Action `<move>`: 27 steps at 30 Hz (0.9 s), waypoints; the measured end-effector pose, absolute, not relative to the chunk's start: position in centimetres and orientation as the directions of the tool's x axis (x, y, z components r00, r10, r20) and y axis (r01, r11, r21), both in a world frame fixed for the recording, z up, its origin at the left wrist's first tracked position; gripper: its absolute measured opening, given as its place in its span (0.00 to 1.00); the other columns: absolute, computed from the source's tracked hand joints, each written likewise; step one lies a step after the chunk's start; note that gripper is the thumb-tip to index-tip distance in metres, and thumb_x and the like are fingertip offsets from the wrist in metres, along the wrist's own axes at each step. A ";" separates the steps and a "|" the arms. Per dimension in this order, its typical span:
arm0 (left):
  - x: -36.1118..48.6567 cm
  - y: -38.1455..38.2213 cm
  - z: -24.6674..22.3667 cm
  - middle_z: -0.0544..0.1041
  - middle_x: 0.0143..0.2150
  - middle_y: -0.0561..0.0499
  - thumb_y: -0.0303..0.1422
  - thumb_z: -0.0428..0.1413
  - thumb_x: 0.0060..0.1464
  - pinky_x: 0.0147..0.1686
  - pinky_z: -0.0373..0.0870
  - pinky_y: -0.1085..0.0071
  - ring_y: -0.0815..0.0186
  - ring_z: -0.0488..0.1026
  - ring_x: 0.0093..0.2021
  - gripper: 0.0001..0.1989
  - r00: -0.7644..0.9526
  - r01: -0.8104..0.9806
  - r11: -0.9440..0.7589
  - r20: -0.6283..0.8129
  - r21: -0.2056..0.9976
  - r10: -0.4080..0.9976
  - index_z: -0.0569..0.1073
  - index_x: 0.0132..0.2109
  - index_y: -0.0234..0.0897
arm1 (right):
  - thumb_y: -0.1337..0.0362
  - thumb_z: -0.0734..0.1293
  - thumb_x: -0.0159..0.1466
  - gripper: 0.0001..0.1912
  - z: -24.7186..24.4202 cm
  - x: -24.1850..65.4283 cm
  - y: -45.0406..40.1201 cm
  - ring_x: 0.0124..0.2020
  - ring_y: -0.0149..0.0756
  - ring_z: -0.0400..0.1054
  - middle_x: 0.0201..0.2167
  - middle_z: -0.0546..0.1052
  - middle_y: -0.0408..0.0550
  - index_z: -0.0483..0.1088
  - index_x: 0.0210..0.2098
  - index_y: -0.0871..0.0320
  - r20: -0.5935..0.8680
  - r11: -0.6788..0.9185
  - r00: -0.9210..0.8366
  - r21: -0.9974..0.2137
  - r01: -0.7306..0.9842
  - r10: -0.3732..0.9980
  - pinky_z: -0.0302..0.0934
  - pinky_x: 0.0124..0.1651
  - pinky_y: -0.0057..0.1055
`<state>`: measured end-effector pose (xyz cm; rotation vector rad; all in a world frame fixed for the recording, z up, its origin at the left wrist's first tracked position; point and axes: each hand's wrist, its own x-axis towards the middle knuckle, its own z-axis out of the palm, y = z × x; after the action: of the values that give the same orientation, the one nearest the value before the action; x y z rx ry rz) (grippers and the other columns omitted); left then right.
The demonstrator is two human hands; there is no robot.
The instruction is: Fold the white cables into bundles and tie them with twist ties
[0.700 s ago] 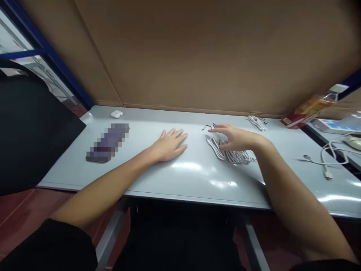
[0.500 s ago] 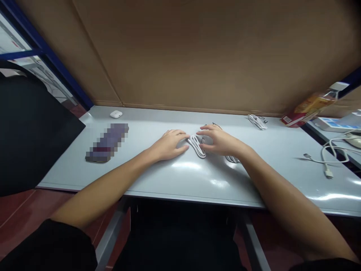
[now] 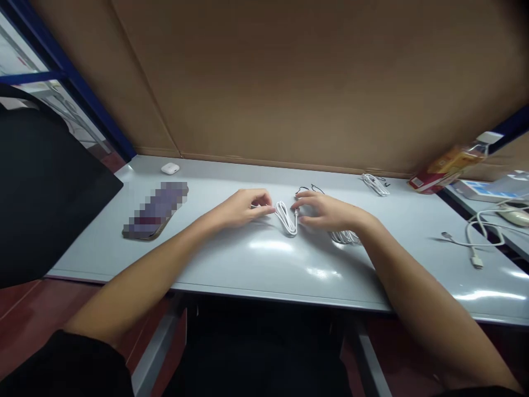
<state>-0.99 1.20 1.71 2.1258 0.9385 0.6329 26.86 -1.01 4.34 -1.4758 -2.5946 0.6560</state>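
White cable (image 3: 286, 219) lay coiled at three o'clock from the left hand (image 3: 247, 207), its end pinched; right hand (image 3: 326, 212) half-open, hold unclear; uneven pulling risked tangling loops.

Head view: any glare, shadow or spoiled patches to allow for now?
Head view, centre: glare whitens the grey table nearer than the coiled white cable, clear of its loops; head view, left: pixel blocks cover much of the phone-like object; head view, right: more glare by the table's front edge, soft shadow beside the right forearm, top corner dark.
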 end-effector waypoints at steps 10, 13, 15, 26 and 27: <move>-0.7 1.7 2.0 0.84 0.44 0.46 0.56 0.61 0.60 0.40 0.75 0.68 0.62 0.82 0.42 0.25 0.473 -0.136 0.090 -0.016 0.987 0.881 0.63 0.41 0.40 | 0.54 0.70 0.65 0.10 4.9 27.1 -0.9 0.59 0.53 0.71 0.57 0.78 0.54 0.78 0.38 0.53 -0.044 0.477 -0.577 -0.513 0.714 0.816 0.64 0.62 0.54; -1.0 2.1 2.2 0.80 0.33 0.52 0.56 0.63 0.57 0.29 0.70 0.74 0.67 0.80 0.34 0.25 0.334 -0.162 0.086 -0.027 0.983 0.942 0.67 0.41 0.40 | 0.51 0.73 0.63 0.13 5.4 27.4 -1.0 0.53 0.50 0.75 0.51 0.82 0.53 0.76 0.39 0.54 -0.069 0.342 -0.563 -0.732 0.589 0.823 0.68 0.58 0.52; -1.2 2.4 2.3 0.75 0.28 0.55 0.56 0.64 0.56 0.23 0.64 0.76 0.70 0.76 0.28 0.25 0.268 -0.150 0.078 -0.035 0.986 0.963 0.69 0.42 0.39 | 0.50 0.75 0.61 0.16 5.5 27.4 -1.0 0.51 0.48 0.77 0.47 0.83 0.53 0.74 0.38 0.55 -0.069 0.196 -0.531 -0.883 0.426 0.845 0.71 0.56 0.50; -0.5 1.4 1.6 0.83 0.44 0.43 0.40 0.67 0.59 0.34 0.78 0.72 0.67 0.81 0.36 0.19 0.462 -0.004 0.035 -0.029 0.999 0.886 0.77 0.52 0.34 | 0.53 0.77 0.59 0.17 5.6 25.3 -1.6 0.35 0.36 0.74 0.37 0.81 0.48 0.79 0.43 0.56 -0.026 0.105 -0.392 -0.945 0.309 0.919 0.71 0.43 0.38; -0.1 1.1 1.2 0.84 0.45 0.42 0.40 0.68 0.58 0.39 0.80 0.68 0.65 0.82 0.38 0.19 0.501 0.024 0.030 -0.038 0.999 0.865 0.77 0.51 0.33 | 0.52 0.76 0.60 0.17 5.3 25.2 -1.7 0.35 0.36 0.73 0.36 0.81 0.48 0.80 0.42 0.56 -0.018 0.131 -0.418 -0.937 0.323 0.908 0.70 0.43 0.38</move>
<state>-0.11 1.08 1.24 1.3982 0.8423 0.7833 25.19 -1.66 5.30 -1.1854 -1.8269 1.2852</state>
